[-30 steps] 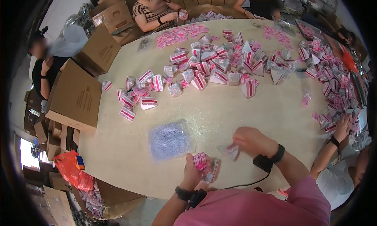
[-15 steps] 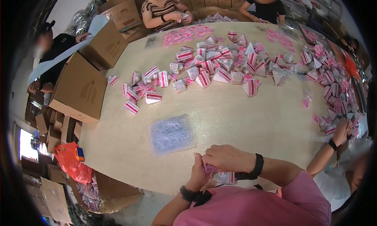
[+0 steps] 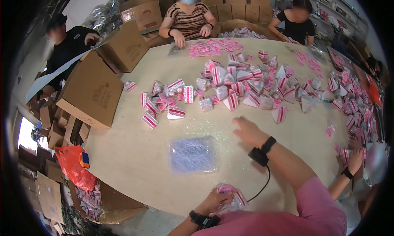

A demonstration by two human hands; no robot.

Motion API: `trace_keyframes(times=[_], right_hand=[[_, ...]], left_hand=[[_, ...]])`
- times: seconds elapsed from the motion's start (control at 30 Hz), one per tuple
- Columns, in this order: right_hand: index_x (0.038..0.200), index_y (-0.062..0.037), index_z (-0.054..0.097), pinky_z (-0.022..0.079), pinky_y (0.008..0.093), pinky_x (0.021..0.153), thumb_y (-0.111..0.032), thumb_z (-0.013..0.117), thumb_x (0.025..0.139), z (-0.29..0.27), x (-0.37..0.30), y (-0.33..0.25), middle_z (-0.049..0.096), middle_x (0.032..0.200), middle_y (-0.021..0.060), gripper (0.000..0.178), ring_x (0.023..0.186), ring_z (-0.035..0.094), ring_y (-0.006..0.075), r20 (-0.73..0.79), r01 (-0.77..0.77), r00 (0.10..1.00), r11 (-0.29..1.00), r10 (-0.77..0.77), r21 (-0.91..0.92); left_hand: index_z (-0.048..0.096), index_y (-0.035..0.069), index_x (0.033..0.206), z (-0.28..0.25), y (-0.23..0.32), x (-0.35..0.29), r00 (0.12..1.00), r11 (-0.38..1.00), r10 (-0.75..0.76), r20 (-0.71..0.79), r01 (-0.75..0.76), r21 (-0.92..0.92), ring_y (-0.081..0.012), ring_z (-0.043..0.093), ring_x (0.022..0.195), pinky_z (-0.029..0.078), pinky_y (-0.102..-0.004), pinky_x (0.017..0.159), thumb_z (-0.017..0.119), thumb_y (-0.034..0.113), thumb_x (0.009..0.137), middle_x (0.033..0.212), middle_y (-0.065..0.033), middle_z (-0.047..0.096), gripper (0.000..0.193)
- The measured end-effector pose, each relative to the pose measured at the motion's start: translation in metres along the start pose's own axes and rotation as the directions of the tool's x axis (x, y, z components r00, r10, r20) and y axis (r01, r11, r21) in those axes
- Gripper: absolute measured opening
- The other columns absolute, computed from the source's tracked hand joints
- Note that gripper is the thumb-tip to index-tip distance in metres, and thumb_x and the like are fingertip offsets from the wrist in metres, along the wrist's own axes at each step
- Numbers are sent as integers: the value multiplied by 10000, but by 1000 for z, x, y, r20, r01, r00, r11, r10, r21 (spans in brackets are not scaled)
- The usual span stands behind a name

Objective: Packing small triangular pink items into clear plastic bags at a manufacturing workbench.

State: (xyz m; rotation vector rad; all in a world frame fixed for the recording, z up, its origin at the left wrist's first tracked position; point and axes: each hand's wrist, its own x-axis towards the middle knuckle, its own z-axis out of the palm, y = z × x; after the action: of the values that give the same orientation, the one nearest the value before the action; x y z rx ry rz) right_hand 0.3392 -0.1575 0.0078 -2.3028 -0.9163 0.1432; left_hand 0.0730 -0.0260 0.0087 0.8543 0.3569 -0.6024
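Close to my body at the table's near edge, my left hand is closed around a clear plastic bag with pink in it. What exactly lies inside the bag is hard to make out. My right hand stretches forward over the table with its fingers extended and nothing in them. It is nearest to a spread pile of small wedge-shaped packs, white with pink stripes, such as this striped wedge pack. Left of my right hand lies a flat clear bag of pale lilac shredded filler.
Brown cardboard boxes stand along the table's left edge. A red plastic bag hangs at the lower left above an open carton of packs. Pink cards lie at the far side. Co-workers sit or stand around the table; one handles packs at right.
My right hand has left the bag and moved forward over the table. My left hand still grips the bag. The far co-worker's hands have come down to the table.
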Motion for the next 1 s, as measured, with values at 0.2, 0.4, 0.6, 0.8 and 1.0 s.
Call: trace_keyframes(times=[0.2,0.4,0.6,0.8,1.0], right_hand=[[1203,-66,487,337,499,954,-147,640,726,22,93,0,447,1221,153,507,1184,398,358,-151,98,975,922,-165,-374],[1248,-99,491,268,541,998,-233,652,709,76,164,-25,409,1316,185,578,1286,306,357,40,236,970,885,-241,-401],[1084,-120,592,254,536,978,-238,596,742,81,186,-3,492,1209,135,362,1229,360,334,-15,71,995,820,-97,-567],[982,-116,604,267,511,965,-121,529,789,52,141,24,546,977,78,208,992,519,281,-116,5,988,759,-106,-652],[1055,-80,579,338,525,914,-158,561,790,19,53,17,556,1003,150,277,944,549,308,-118,-6,991,836,-70,-549]], left_hand=[[570,-32,1042,-30,2,-14,999,990,1,-48,-8,-144,-86,422,583,343,-209,533,628,131,825,711,-7,496,278],[562,-27,1065,-37,8,-23,980,917,16,-196,-92,-387,-82,414,542,341,-201,487,664,132,813,672,4,493,314],[564,-25,1054,-51,34,-32,960,952,67,-272,-144,-272,-66,418,545,350,-200,499,644,134,829,675,3,511,287],[568,-20,1050,-64,15,-23,979,936,33,-204,-102,-337,-72,436,541,362,-207,483,632,164,839,699,-10,542,286],[571,-23,978,-48,2,-14,990,941,-73,-121,28,-337,-90,416,583,338,-214,528,603,112,839,707,-19,496,197]])
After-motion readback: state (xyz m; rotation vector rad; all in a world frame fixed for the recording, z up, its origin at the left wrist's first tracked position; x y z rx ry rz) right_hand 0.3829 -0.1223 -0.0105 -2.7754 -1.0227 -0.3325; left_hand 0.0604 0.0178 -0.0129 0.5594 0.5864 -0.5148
